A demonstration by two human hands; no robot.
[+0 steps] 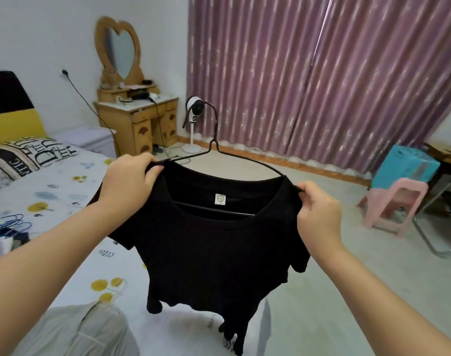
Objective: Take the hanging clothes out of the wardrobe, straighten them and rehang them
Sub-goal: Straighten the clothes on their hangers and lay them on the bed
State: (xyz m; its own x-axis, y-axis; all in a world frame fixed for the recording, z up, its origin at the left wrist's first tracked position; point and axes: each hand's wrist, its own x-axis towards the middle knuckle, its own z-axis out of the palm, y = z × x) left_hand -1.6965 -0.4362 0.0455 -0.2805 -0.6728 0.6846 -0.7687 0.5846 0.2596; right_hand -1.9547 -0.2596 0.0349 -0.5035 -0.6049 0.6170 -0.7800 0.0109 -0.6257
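Black T-shirt (209, 253) — both shoulders pinched | white neck label (220, 198) — print unreadable

black t-shirt (214, 253) is looking like matt knit cloth, soft, no sheen. hanger (215, 140) is reading as thin dark wire, smooth, slightly glossy. bedsheet (65, 201) is showing as printed matt cloth. dresser (139, 124) is looking like light wood, semi-gloss. stool (396, 204) is looking like smooth pink plastic. curtains (309, 73) are reading as woven cloth with a faint sheen.

The T-shirt (209, 247) hangs on the hanger (216, 147), bed (65, 201) left, stool (394, 204) right.
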